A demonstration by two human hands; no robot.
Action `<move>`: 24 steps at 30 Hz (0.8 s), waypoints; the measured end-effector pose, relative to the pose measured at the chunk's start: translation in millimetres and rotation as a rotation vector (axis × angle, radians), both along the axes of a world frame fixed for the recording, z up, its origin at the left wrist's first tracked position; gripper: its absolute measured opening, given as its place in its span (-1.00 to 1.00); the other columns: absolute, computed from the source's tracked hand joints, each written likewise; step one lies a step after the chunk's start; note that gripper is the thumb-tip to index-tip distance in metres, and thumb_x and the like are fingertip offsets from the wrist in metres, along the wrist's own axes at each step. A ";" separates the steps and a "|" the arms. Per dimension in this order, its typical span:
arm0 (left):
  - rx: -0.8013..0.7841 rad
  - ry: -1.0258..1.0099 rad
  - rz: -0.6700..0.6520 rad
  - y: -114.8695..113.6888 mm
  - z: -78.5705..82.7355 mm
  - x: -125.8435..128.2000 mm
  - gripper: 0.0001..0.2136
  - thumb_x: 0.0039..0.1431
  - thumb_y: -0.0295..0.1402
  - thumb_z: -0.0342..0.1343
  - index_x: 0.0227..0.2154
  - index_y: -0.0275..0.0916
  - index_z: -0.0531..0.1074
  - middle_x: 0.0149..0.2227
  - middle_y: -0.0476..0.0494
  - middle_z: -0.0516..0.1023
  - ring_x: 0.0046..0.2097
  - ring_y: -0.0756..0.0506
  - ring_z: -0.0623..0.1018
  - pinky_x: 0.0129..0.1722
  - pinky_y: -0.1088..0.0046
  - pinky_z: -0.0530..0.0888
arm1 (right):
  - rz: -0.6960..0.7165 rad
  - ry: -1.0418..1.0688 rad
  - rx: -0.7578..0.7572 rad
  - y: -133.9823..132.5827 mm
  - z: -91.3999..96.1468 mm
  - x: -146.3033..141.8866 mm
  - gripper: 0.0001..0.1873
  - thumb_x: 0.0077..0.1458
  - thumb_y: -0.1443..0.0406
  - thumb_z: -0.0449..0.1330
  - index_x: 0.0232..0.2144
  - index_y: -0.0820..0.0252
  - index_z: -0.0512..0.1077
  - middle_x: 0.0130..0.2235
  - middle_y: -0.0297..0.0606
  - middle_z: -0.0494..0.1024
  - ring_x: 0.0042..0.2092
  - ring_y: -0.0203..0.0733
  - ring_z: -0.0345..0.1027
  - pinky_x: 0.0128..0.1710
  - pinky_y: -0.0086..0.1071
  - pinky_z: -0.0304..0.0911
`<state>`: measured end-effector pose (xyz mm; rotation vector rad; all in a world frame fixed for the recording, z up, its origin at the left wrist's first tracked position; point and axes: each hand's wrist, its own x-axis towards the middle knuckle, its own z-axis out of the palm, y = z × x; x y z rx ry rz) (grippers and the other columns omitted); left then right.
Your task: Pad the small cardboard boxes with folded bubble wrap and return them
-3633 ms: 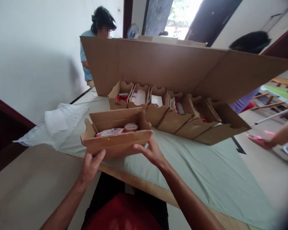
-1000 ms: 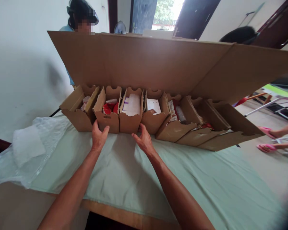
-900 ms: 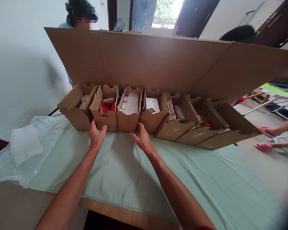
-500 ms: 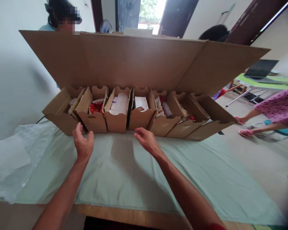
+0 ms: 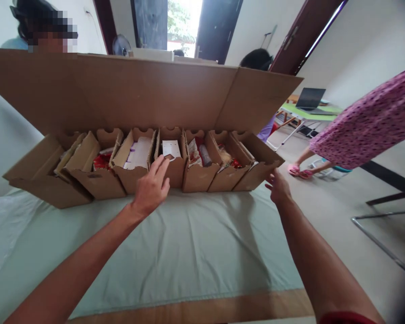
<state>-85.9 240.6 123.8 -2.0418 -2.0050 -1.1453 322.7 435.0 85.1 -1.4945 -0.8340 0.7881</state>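
Note:
A row of several open cardboard bins stands on a pale green cloth (image 5: 189, 243), with a wide cardboard panel (image 5: 155, 96) rising behind them. My left hand (image 5: 151, 186), fingers apart, is in front of the middle bin (image 5: 173, 173), which holds a white box (image 5: 170, 147). My right hand (image 5: 278, 186) is at the outer side of the rightmost bin (image 5: 256, 175), its fingers spread; whether it touches the cardboard I cannot tell. Red packets (image 5: 103, 161), a white piece with purple marks (image 5: 138, 153) and a grey cylinder (image 5: 205, 155) lie in other bins.
Clear plastic wrap (image 5: 6, 229) lies at the left of the cloth. A person in a pink dotted garment (image 5: 367, 126) stands at the right, near a green table (image 5: 310, 111) with a laptop (image 5: 309, 99). Metal chair legs (image 5: 381, 243) stick out at the right.
My right hand has moved right to the end bin. My left hand has moved right, to the front of the middle bins. The view has swung right, bringing the pink garment further in.

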 end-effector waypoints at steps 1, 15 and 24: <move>-0.060 0.035 0.035 11.6 5.7 1.2 -0.44 0.19 -0.44 0.12 0.28 -0.21 0.32 0.32 -0.33 0.36 0.05 -0.28 0.61 0.09 0.15 0.53 | 0.035 0.026 0.000 6.2 -3.4 -1.3 -0.56 0.06 -0.10 0.17 -0.25 0.10 0.45 -0.21 -0.27 0.54 -0.23 -0.18 0.40 -0.32 -0.35 0.27; -0.246 0.257 0.274 37.0 17.3 -0.6 -0.74 0.29 -0.36 0.02 -0.18 -0.20 0.64 -0.22 -0.30 0.58 -0.19 -0.32 0.63 -0.12 0.08 0.55 | 0.311 0.146 0.058 21.1 -27.0 -13.2 -0.29 0.12 -0.34 -0.05 -0.08 0.01 0.47 0.06 -0.23 0.59 0.02 -0.10 0.47 -0.17 -0.30 0.30; 0.056 0.155 0.177 -26.4 -13.7 -2.6 -0.56 0.29 -0.29 0.04 0.22 -0.13 0.39 0.33 -0.30 0.34 -0.10 -0.27 0.64 -0.16 0.14 0.61 | 0.021 -0.086 0.122 -3.3 11.3 6.6 -0.48 0.23 -0.08 -0.13 -0.37 0.13 0.40 -0.14 0.13 0.59 -0.10 0.00 0.49 -0.20 -0.16 0.30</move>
